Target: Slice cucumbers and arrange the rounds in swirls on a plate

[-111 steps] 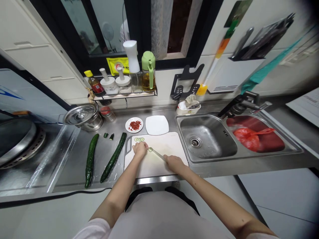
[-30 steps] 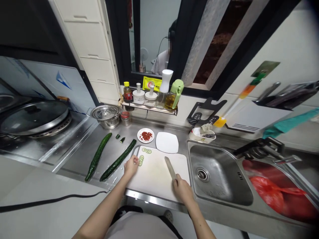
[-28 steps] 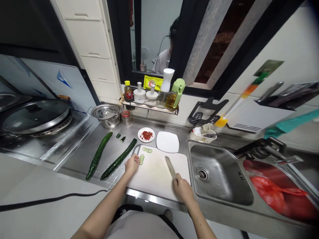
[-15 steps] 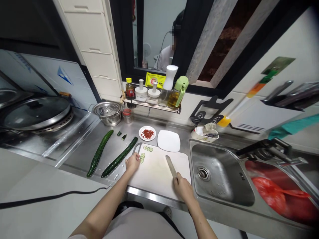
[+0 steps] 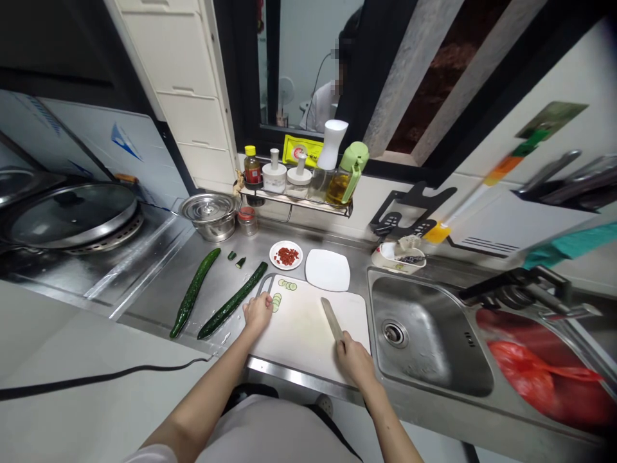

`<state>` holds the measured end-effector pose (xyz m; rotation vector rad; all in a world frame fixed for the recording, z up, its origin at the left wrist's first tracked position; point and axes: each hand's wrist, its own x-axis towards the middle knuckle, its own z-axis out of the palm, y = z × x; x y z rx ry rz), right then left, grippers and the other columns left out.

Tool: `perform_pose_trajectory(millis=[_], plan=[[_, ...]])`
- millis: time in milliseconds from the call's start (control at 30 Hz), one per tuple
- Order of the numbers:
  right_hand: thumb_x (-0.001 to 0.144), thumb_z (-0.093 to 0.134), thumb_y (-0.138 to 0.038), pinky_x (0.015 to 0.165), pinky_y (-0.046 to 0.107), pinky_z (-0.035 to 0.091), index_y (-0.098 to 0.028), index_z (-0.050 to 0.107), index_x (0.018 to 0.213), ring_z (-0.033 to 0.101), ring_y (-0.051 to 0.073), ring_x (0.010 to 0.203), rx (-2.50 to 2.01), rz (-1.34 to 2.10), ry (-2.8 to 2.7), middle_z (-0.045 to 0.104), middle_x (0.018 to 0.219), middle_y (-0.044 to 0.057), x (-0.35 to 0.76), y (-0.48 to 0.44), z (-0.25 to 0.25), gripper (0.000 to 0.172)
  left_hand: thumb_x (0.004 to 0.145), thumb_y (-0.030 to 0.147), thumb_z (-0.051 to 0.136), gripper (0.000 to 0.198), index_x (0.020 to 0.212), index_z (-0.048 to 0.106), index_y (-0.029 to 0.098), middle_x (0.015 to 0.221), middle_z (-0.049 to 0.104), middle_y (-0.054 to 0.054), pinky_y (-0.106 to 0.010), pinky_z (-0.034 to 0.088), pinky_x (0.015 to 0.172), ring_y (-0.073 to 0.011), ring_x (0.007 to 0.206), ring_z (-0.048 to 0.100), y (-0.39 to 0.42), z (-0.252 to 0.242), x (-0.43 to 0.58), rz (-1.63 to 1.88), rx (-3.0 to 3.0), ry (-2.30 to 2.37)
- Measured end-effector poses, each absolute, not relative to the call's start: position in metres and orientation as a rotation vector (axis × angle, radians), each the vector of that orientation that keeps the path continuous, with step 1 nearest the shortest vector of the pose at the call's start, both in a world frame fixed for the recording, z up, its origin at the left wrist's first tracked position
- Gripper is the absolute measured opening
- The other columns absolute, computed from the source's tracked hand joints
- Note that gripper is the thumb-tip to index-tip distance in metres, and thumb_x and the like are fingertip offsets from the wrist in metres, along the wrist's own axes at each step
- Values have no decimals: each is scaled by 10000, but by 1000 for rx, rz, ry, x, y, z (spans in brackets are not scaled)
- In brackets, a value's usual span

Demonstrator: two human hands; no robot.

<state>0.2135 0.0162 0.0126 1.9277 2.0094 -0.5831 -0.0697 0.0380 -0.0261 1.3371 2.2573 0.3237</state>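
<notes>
My right hand (image 5: 355, 361) is wrapped round the handle of a kitchen knife (image 5: 330, 316). Its blade lies low over the white cutting board (image 5: 308, 350), pointing away from me. At the board's left edge my left hand (image 5: 258, 313) has its fingers curled; what they hold, if anything, is hidden. Just right of those fingers is a short overlapping row of cucumber slices (image 5: 276, 303). Another row of slices (image 5: 288, 285) sits farther back on the board. Left of the board lie a cucumber with a cut end (image 5: 232, 302) and a longer whole cucumber (image 5: 195, 293).
Behind the board stand a plate of chopped red pieces (image 5: 273, 259) and a white square plate (image 5: 328, 269). Cucumber ends (image 5: 240, 262) lie on the counter. A sink (image 5: 419, 360) is at right, a lidded steel pot (image 5: 212, 225) at back left, and a condiment rack (image 5: 299, 200) above.
The view has shifted slightly. Both hands, the knife and the cucumber slices keep nearly the same places on the board.
</notes>
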Motion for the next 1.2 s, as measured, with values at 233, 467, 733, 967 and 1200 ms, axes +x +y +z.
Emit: perform_pose_trajectory(millis=[233,467,733,967,1200], plan=[[960,292,-253,722,302,393,-158,525,1187,664,238,931,1940,-598,2011,704,990,148,213,17,15,339,857,280,554,169,982,669,278,1134,658,-42,-369,369,906,-257,1114,538,39,-29,-66,383,1437,2315],[956,306,-244,720,296,384,-157,521,1187,661,229,933,1935,-613,1986,700,985,149,210,18,19,327,872,271,531,274,1113,661,287,1196,607,-62,-383,341,960,-253,1134,488,74,-20,-49,433,1629,2227],[953,300,-234,731,296,387,-167,528,1177,660,228,935,1941,-639,1981,698,972,138,210,17,21,327,896,290,514,317,1174,665,306,1178,576,-93,-405,329,924,-276,1111,456,114,-19,-34,200,1895,2121],[955,295,-222,724,300,389,-153,529,1171,664,238,937,1958,-661,1994,701,970,146,211,16,20,326,926,290,471,286,1084,705,250,1155,566,-128,-422,314,902,-291,1093,449,118,-21,-31,57,2064,2095],[951,304,-208,730,300,397,-157,535,1159,670,240,932,1962,-657,1997,703,971,149,213,17,18,315,920,216,452,272,1049,691,231,1114,622,-123,-398,304,890,-267,1084,484,115,-17,-28,94,2090,2079]])
